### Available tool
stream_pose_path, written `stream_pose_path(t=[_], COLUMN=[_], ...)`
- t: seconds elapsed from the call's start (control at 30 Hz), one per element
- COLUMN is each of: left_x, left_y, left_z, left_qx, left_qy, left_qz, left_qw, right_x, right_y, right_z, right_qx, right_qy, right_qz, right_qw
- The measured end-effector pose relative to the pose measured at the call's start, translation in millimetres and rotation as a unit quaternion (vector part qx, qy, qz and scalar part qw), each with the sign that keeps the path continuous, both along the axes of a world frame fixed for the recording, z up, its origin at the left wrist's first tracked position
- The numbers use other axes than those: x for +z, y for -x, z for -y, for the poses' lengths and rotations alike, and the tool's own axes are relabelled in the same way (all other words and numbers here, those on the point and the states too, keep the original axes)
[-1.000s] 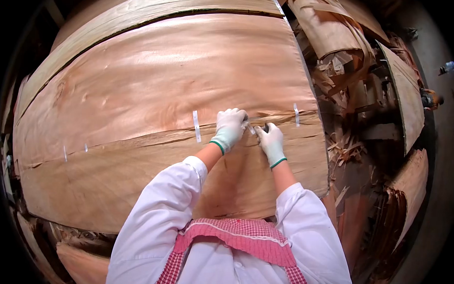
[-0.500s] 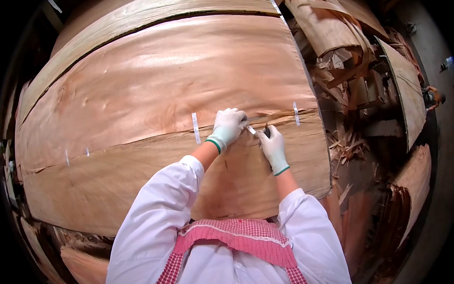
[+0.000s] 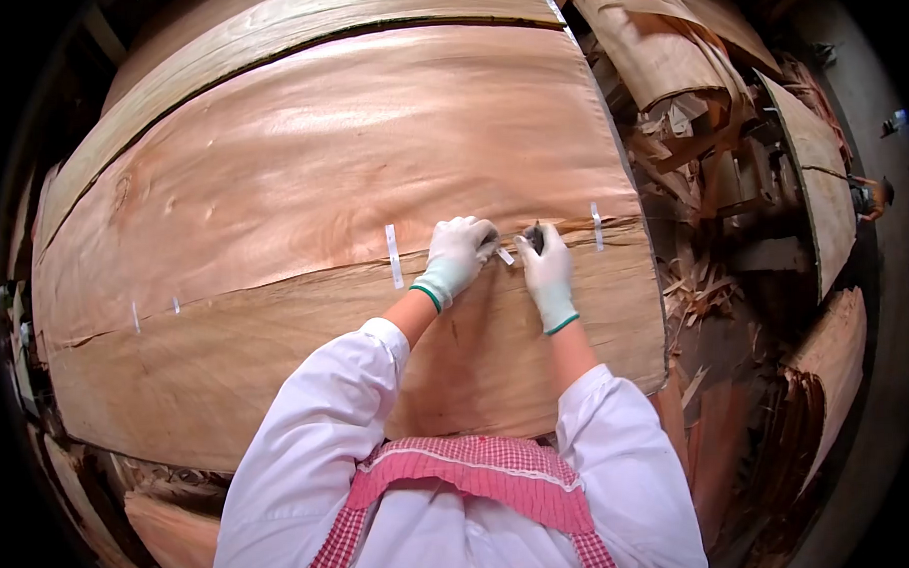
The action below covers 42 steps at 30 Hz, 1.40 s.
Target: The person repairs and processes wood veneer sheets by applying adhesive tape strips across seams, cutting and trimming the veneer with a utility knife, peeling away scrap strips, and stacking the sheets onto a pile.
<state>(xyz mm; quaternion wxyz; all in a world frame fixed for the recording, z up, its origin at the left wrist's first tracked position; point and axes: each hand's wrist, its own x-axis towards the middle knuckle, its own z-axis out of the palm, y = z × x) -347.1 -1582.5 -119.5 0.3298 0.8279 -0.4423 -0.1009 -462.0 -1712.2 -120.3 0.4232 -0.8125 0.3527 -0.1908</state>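
My left hand [image 3: 456, 256], in a white glove, rests by the seam between a pinkish wood sheet [image 3: 319, 138] and a tan wood sheet [image 3: 227, 362]. Its fingers are pressed together at the upper end of a small white tape piece [image 3: 505, 255]. Just right of that tape, my gloved right hand [image 3: 547, 271] is closed on a small dark object [image 3: 536, 240], too small to name. One longer tape strip [image 3: 393, 256] crosses the seam left of my hands, and another strip [image 3: 598, 226] lies to their right.
Two small tape pieces lie along the seam at the left. Rolled veneer [image 3: 657, 57] and torn wood scraps [image 3: 705, 290] lie beyond the sheets' right edge. A leaning wood panel [image 3: 816, 181] stands farther right, with a person [image 3: 875, 197] beyond it.
My right hand has risen slightly toward the seam, away from the tape's lower end. The small tape piece between my hands is now uncovered at its lower end. My left hand has barely moved.
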Motion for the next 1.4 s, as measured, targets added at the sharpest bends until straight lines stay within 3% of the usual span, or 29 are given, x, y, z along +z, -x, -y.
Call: stream_pose_path(t=[0.1, 0.47, 0.8, 1.0, 1.1, 1.13, 1.23, 1.4], left_x=[-0.8, -13.2, -7.3, -9.0, -12.9, -13.2, -13.3, -16.1], left_y=[1.7, 10.8, 14.6, 15.5, 14.3, 14.2, 14.8, 14.1], left_z=[-0.6, -4.6, -9.5, -6.5, -6.0, -5.6, -4.9, -3.5], left_qx=[0.003, 0.026, -0.015, -0.008, 0.008, 0.012, 0.014, -0.002], left_qy=[0.010, 0.078, 0.145, 0.162, 0.169, 0.171, 0.150, 0.157], left_qz=[0.007, 0.069, 0.115, 0.078, 0.062, 0.059, 0.027, 0.055], left_qw=[1.000, 0.994, 0.983, 0.984, 0.984, 0.983, 0.988, 0.986], right_x=[27.7, 9.3, 26.7, 12.4, 5.7, 2.7, 13.0, 21.6], right_y=[-9.0, -14.9, -19.7, -16.3, -7.8, -6.1, -3.3, -13.4], right_z=[4.2, 6.0, 4.0, 7.2, 20.3, 24.9, 22.8, 6.9], right_qx=[0.043, 0.053, 0.060, 0.050, 0.083, 0.079, 0.122, 0.072], right_qy=[-0.015, -0.021, -0.006, -0.035, -0.087, -0.205, -0.160, -0.070], right_qz=[-0.107, -0.175, -0.224, -0.196, -0.105, -0.059, -0.057, -0.162], right_qw=[0.993, 0.983, 0.973, 0.979, 0.987, 0.974, 0.978, 0.982])
